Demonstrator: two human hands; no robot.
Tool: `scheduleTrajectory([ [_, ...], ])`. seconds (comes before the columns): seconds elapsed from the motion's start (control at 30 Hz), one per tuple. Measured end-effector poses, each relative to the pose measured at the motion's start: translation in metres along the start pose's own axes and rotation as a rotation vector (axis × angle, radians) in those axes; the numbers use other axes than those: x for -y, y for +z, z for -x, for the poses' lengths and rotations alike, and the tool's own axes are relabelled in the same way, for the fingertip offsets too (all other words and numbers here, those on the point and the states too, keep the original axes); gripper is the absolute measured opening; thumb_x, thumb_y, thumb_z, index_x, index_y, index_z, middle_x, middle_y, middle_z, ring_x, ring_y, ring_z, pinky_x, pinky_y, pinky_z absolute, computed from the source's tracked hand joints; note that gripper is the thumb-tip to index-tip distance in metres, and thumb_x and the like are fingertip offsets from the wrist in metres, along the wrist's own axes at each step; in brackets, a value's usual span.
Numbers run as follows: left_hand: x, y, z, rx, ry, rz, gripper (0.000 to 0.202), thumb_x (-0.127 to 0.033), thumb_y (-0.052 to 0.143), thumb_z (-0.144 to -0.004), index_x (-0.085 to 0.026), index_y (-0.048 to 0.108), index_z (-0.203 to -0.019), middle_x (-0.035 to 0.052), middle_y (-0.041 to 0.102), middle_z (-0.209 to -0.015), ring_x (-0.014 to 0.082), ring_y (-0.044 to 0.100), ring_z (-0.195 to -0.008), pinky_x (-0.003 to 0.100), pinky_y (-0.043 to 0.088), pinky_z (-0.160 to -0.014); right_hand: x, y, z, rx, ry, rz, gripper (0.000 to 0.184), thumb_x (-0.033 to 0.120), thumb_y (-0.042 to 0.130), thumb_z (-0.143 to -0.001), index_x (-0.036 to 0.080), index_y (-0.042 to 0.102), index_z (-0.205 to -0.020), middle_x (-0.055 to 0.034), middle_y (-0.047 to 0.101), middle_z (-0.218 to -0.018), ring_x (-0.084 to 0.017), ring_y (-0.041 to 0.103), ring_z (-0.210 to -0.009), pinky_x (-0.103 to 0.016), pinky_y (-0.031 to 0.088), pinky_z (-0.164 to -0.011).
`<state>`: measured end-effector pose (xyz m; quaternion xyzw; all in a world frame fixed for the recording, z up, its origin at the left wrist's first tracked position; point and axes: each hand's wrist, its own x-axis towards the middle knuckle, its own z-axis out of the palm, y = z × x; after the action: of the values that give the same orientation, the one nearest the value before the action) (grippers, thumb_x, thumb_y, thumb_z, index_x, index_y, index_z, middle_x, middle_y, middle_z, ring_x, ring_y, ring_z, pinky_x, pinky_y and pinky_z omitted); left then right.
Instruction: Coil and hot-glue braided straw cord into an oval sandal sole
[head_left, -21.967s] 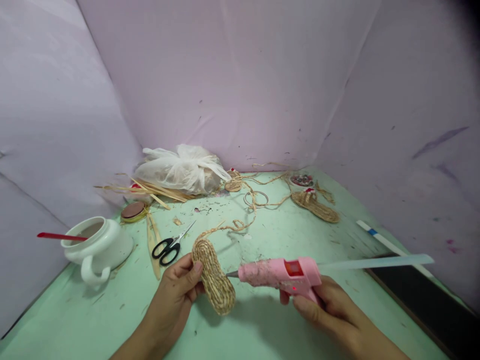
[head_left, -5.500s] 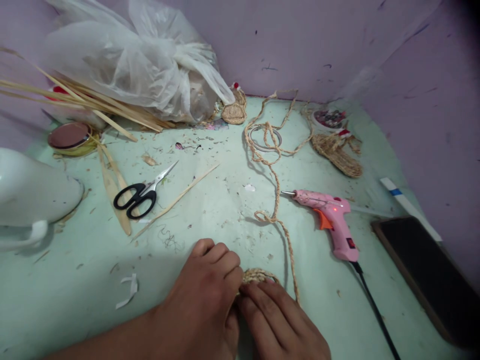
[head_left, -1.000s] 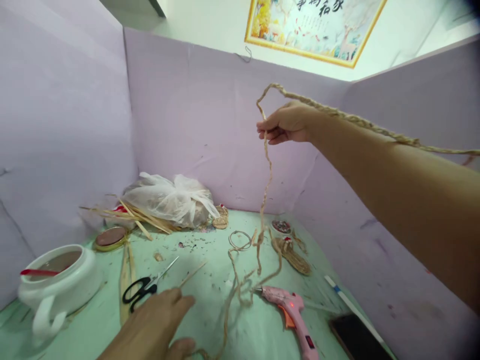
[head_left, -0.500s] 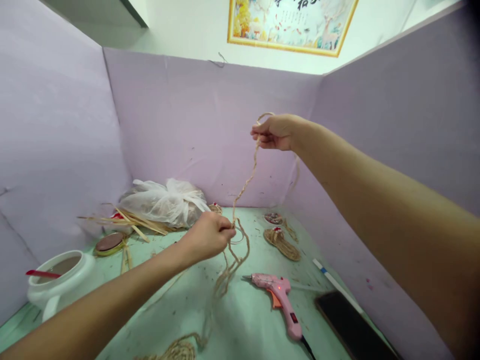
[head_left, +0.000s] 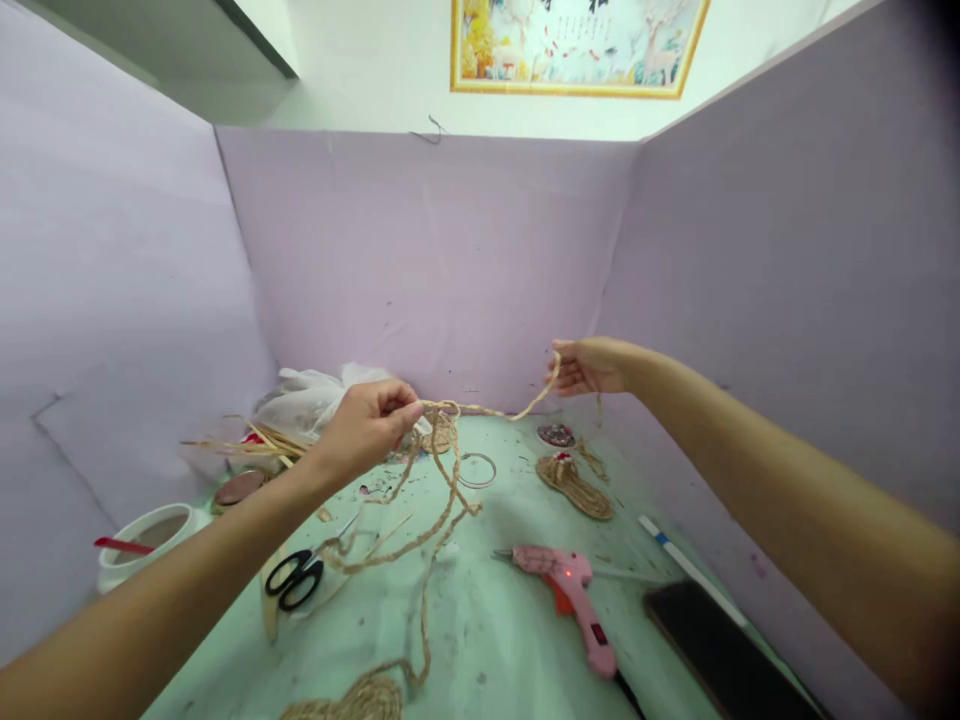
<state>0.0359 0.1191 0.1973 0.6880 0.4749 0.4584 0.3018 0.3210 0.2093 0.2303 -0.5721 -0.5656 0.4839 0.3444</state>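
Above the middle of the bench [head_left: 480, 620], a braided straw cord [head_left: 487, 409] stretches between both hands, sagging slightly; it is pale tan, thin and uneven in its plait. The left hand [head_left: 371, 420] pinches it between thumb and fingers, and tangled loops droop below to the bench. The right hand [head_left: 589, 367] grips it in lightly curled fingers, with a short length dangling behind. One strand runs down to a coiled straw sole [head_left: 360, 700], partly cut off at the bottom edge. Nearby lie a thin ring [head_left: 495, 470], black-handled scissors [head_left: 310, 575], a pink glue gun [head_left: 570, 575] with its light lit, and, farther back, a straw slipper [head_left: 577, 490].
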Motion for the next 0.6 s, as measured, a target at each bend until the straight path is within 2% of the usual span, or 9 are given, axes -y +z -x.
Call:
scheduleTrajectory([
  [0.07,0.002,0.003,-0.008,-0.044,-0.038,0.039,0.016,-0.024,0.056,-0.071,-0.017,0.051,-0.057,-0.0057,0.047,-0.042,0.0060,0.037,-0.035,0.018,0.027,-0.035,0.004,0.022,0.005,0.101,0.059,0.005,0.027,0.033,0.049,-0.090,0.013,0.056,-0.108,-0.0079,0.061,-0.102,-0.018,0.062,-0.085,-0.037,0.052,-0.072],
  [0.13,0.003,0.004,-0.017,-0.085,-0.071,0.080,0.017,-0.024,0.053,-0.074,-0.017,0.050,-0.059,-0.0028,0.053,-0.049,0.0058,0.040,-0.035,0.017,0.027,-0.034,0.012,0.049,0.013,0.201,0.047,0.001,0.033,0.038,0.042,-0.093,0.009,0.057,-0.092,-0.0084,0.061,-0.081,-0.018,0.064,-0.074,-0.034,0.054,-0.069],
  [0.2,0.002,0.004,-0.026,-0.106,-0.094,0.109,0.015,-0.022,0.051,-0.075,-0.016,0.051,-0.061,0.0002,0.057,-0.055,0.0056,0.043,-0.035,0.017,0.029,-0.033,0.021,0.077,0.023,0.282,-0.006,0.002,0.024,0.035,0.051,-0.089,0.012,0.056,-0.086,-0.0042,0.059,-0.072,-0.016,0.064,-0.069,-0.032,0.055,-0.069],
  [0.27,0.001,0.002,-0.033,-0.091,-0.101,0.126,0.013,-0.020,0.051,-0.075,-0.015,0.052,-0.063,0.0019,0.060,-0.058,0.0061,0.046,-0.037,0.017,0.031,-0.033,0.028,0.102,0.032,0.340,-0.051,0.030,0.018,0.025,0.067,-0.078,0.013,0.056,-0.084,-0.0032,0.061,-0.072,-0.015,0.064,-0.067,-0.031,0.056,-0.068],
  [0.33,-0.001,-0.001,-0.037,-0.058,-0.093,0.130,0.013,-0.018,0.052,-0.075,-0.014,0.053,-0.063,0.0022,0.060,-0.058,0.0069,0.048,-0.038,0.018,0.032,-0.034,0.029,0.121,0.035,0.333,-0.093,0.075,0.015,0.016,0.070,-0.074,0.012,0.057,-0.080,-0.0012,0.059,-0.066,-0.012,0.060,-0.060,-0.028,0.054,-0.066],
  [0.43,-0.005,-0.006,-0.040,-0.032,-0.071,0.109,0.014,-0.017,0.053,-0.075,-0.014,0.053,-0.062,0.0012,0.058,-0.056,0.0068,0.048,-0.038,0.018,0.033,-0.035,0.022,0.137,0.031,0.273,-0.160,0.151,0.011,0.016,0.069,-0.074,0.012,0.059,-0.076,0.0027,0.054,-0.058,-0.008,0.053,-0.053,-0.023,0.050,-0.061],
  [0.53,-0.012,-0.011,-0.042,-0.005,-0.041,0.049,0.016,-0.016,0.054,-0.074,-0.014,0.053,-0.058,0.0016,0.057,-0.055,0.0078,0.049,-0.040,0.020,0.035,-0.038,0.013,0.142,0.021,0.236,-0.239,0.224,0.017,0.022,0.072,-0.072,0.015,0.062,-0.083,0.0045,0.054,-0.058,-0.007,0.050,-0.054,-0.020,0.045,-0.056],
  [0.6,-0.018,-0.016,-0.046,-0.015,-0.011,-0.017,0.017,-0.016,0.055,-0.073,-0.015,0.053,-0.056,0.0016,0.057,-0.053,0.0096,0.051,-0.043,0.022,0.039,-0.043,0.010,0.142,0.014,0.226,-0.279,0.274,0.011,0.023,0.069,-0.075,0.016,0.062,-0.080,0.0052,0.054,-0.058,-0.006,0.048,-0.052,-0.018,0.043,-0.053],
])
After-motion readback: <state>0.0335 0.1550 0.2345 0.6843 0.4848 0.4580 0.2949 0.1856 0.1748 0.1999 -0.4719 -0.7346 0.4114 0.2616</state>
